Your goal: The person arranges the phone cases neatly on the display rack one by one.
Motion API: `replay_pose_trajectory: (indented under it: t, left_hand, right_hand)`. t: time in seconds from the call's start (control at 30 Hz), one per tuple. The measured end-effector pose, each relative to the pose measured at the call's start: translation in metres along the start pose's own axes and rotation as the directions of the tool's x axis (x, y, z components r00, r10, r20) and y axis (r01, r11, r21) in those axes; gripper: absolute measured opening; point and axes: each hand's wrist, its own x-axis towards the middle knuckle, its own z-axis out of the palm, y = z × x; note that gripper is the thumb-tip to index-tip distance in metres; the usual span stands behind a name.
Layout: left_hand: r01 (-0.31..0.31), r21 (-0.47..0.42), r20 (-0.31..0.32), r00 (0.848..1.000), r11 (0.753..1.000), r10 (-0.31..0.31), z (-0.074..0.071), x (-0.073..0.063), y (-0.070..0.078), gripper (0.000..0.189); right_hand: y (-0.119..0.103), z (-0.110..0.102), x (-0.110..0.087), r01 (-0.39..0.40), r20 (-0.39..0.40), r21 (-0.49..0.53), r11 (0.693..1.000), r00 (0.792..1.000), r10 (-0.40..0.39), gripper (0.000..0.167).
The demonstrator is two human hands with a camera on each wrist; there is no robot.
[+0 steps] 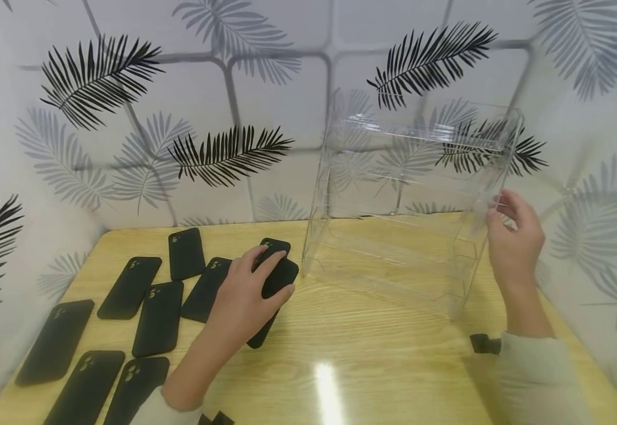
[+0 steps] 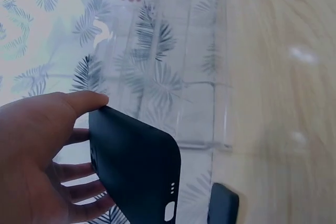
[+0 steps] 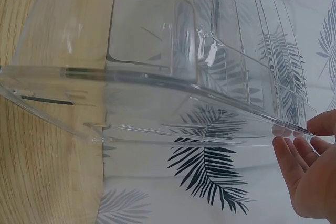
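My left hand [image 1: 250, 289] grips a black phone case [image 2: 139, 161] by its long edges, thumb on one side and fingers on the other. In the head view the held case overlaps another black phone case [image 1: 259, 337] beneath it. At the right, my right hand [image 1: 515, 236] pinches the side panel of a clear acrylic display rack [image 1: 388, 283] between thumb and fingers. The rack stands tilted back with several transparent tiers, its shelves holding nothing. In the right wrist view, the fingertips [image 3: 281, 148] lie along the panel's edge.
Several more black phone cases [image 1: 158, 319] lie spread over the left side of the wooden table [image 1: 383, 354], camera cutouts facing up. Behind the table hangs a pale leaf-patterned curtain [image 1: 287, 195], close behind the rack.
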Motion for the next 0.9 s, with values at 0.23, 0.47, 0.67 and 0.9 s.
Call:
replay_pose_trajectory:
  t: [0.23,0.47,0.67,0.9]
  left_hand:
    - [-0.075,-0.106,-0.13,0.99,0.992,0.061,0.005,0.036,0.032,0.057]
    - [-0.152,-0.193,-0.248,0.964,0.969,0.102,0.013,0.084,0.075,0.057]
    - [-0.204,-0.23,-0.322,0.939,0.952,0.123,0.022,0.124,0.113,0.057]
    - [-0.236,-0.17,-0.357,0.92,0.957,0.164,0.03,0.164,0.15,0.058]
  right_hand:
    - [-0.001,0.002,-0.001,-0.02,-0.001,0.002,1.0,1.0,0.02,0.042]
    - [-0.002,0.003,-0.002,-0.007,0.0,0.001,1.0,1.0,0.007,0.041]
    - [-0.002,0.003,-0.002,-0.01,-0.009,0.015,1.0,1.0,0.01,0.041]
    - [-0.002,0.003,-0.002,-0.006,-0.013,0.017,1.0,1.0,0.006,0.041]
